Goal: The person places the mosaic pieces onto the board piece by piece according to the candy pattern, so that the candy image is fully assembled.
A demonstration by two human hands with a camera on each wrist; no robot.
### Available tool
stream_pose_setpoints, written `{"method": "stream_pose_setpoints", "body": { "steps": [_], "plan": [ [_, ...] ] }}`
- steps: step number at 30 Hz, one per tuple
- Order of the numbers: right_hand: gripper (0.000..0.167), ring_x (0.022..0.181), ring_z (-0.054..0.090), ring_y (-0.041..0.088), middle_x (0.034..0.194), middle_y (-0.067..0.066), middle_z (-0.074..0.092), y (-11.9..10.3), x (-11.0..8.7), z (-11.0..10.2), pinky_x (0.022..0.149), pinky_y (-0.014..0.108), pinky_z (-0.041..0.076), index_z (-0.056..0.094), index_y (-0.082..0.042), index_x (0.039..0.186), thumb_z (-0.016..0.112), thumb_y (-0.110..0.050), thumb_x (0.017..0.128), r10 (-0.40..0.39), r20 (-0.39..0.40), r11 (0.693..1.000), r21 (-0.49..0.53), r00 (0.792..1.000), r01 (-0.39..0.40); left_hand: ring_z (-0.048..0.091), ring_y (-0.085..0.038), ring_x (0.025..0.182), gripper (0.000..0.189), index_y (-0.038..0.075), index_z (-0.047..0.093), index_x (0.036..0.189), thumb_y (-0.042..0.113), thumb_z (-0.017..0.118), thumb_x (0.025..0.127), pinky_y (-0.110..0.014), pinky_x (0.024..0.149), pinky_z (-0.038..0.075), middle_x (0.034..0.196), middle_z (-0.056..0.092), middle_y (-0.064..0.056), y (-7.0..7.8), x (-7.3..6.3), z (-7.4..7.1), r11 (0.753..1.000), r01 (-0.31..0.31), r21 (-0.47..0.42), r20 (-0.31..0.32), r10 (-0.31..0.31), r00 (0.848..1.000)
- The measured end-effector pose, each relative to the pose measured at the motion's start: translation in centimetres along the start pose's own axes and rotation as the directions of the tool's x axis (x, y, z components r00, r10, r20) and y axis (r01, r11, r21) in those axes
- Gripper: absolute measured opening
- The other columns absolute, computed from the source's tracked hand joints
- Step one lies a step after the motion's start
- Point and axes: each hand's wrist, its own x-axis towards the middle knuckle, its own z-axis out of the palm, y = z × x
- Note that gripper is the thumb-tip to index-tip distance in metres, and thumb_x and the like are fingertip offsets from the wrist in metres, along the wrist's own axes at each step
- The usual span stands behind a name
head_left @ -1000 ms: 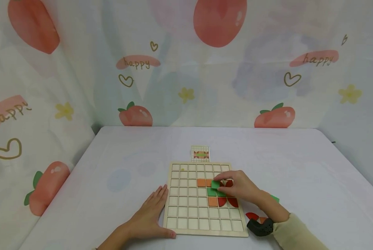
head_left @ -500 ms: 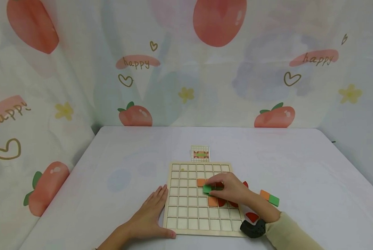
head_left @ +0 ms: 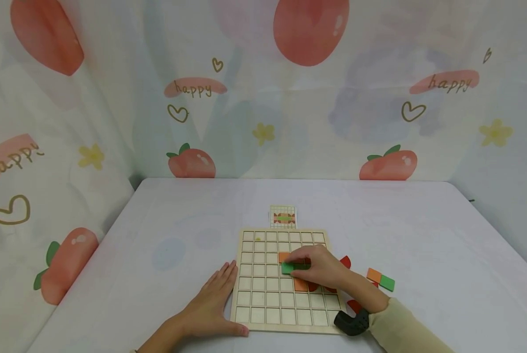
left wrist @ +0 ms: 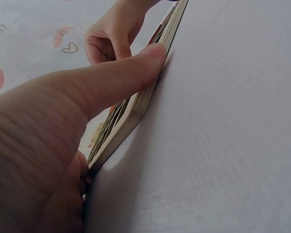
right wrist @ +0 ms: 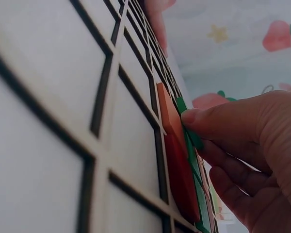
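Observation:
A wooden grid board (head_left: 265, 327) lies flat on the table, partly filled with coloured tiles. My right hand (head_left: 318, 267) pinches a green square tile (head_left: 287, 268) between thumb and fingers, right at a cell just below an orange tile (head_left: 283, 257). In the right wrist view the green tile (right wrist: 188, 121) is tilted beside an orange tile (right wrist: 169, 109) and a red curved piece (right wrist: 180, 177). My left hand (head_left: 208, 304) rests at the board's left edge, fingers straight, thumb along the near left corner. Some pieces on the board are hidden under my right hand.
Behind the board lies a small pattern card (head_left: 283, 217) with a red, orange and green design. To the right are a loose orange tile (head_left: 374, 275), a loose green tile (head_left: 387, 283) and red pieces partly covered by my right forearm. A patterned cloth (head_left: 307, 122) hangs behind the table.
My right hand has moved left across the board with the green tile, from above the right-hand pieces to a cell farther left. The left hand has stayed in place.

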Motion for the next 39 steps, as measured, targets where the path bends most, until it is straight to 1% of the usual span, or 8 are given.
{"method": "stream_pose_setpoints", "body": {
  "steps": [4, 11, 22, 34, 39],
  "plan": [
    [0.023, 0.092, 0.06, 0.013, 0.099, 0.001, 0.067, -0.11, 0.09, 0.11, 0.075, 0.027, 0.05, 0.069, -0.007, 0.102, 0.072, -0.008, 0.079, 0.01, 0.006, 1.0, 0.009, 1.0, -0.01, -0.001, -0.023, 0.138, 0.123, 0.0, 0.008, 0.146, 0.078, 0.056, 0.064, -0.044, 0.109, 0.007, 0.153, 0.003, -0.01, 0.04, 0.01, -0.04, 1.0, -0.005, 0.002, -0.003, 0.005, 1.0],
    [0.024, 0.093, 0.06, 0.011, 0.099, -0.001, 0.067, -0.05, 0.14, 0.32, 0.076, 0.026, 0.05, 0.07, -0.008, 0.102, 0.073, -0.009, 0.078, 0.0, 0.007, 1.0, -0.018, 1.0, 0.0, -0.001, -0.023, 0.138, 0.123, 0.001, 0.007, 0.147, 0.078, 0.056, 0.064, -0.044, 0.109, 0.008, 0.153, 0.003, -0.009, -0.01, 0.04, 0.04, 1.0, 0.001, 0.006, -0.002, -0.001, 1.0],
    [0.024, 0.094, 0.06, 0.012, 0.1, -0.001, 0.067, -0.5, 0.2, 0.29, 0.077, 0.027, 0.05, 0.069, -0.007, 0.102, 0.073, -0.009, 0.078, 0.035, 0.023, 0.999, -0.02, 0.999, -0.035, 0.0, -0.023, 0.138, 0.124, 0.0, 0.008, 0.146, 0.077, 0.058, 0.063, -0.044, 0.109, 0.008, 0.153, 0.004, -0.01, -0.07, 0.02, 0.1, 1.0, -0.013, 0.001, -0.014, 0.013, 1.0],
    [0.025, 0.092, 0.06, 0.011, 0.099, -0.001, 0.067, -0.17, 0.22, 0.25, 0.076, 0.027, 0.05, 0.07, -0.008, 0.101, 0.074, -0.008, 0.077, 0.009, 0.007, 1.0, -0.006, 1.0, -0.009, 0.0, -0.024, 0.138, 0.123, 0.0, 0.008, 0.146, 0.076, 0.058, 0.064, -0.045, 0.109, 0.008, 0.153, 0.004, -0.01, 0.03, 0.0, -0.05, 1.0, -0.012, 0.0, -0.011, 0.012, 1.0],
    [0.024, 0.092, 0.06, 0.01, 0.098, -0.003, 0.067, -0.04, 0.09, 0.13, 0.076, 0.027, 0.05, 0.07, -0.009, 0.101, 0.074, -0.008, 0.077, 0.013, 0.001, 1.0, 0.002, 1.0, -0.013, -0.001, -0.024, 0.138, 0.123, 0.001, 0.007, 0.147, 0.077, 0.058, 0.064, -0.045, 0.109, 0.008, 0.153, 0.003, -0.01, 0.07, -0.01, -0.04, 1.0, -0.005, -0.009, -0.003, 0.005, 1.0]
  ]
}}
